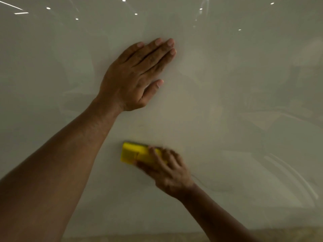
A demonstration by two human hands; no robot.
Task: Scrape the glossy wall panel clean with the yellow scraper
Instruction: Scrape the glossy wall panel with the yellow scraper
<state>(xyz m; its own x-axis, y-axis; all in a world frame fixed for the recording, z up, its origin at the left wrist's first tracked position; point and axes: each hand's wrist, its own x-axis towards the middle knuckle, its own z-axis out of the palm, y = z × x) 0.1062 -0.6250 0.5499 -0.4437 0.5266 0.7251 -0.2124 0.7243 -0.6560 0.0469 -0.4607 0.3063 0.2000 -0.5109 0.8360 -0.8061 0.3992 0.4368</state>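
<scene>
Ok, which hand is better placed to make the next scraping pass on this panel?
Right. The right hand already grips the yellow scraper against the glossy wall panel; the left hand lies flat, bracing higher up.

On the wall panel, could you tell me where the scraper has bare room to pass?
Free: the wall panel right of both hands, and between left hand and yellow scraper. Crowded: left, under the forearm, and around the right hand.

2 bare forearms, no sleeves (no rings, no watch)
</scene>
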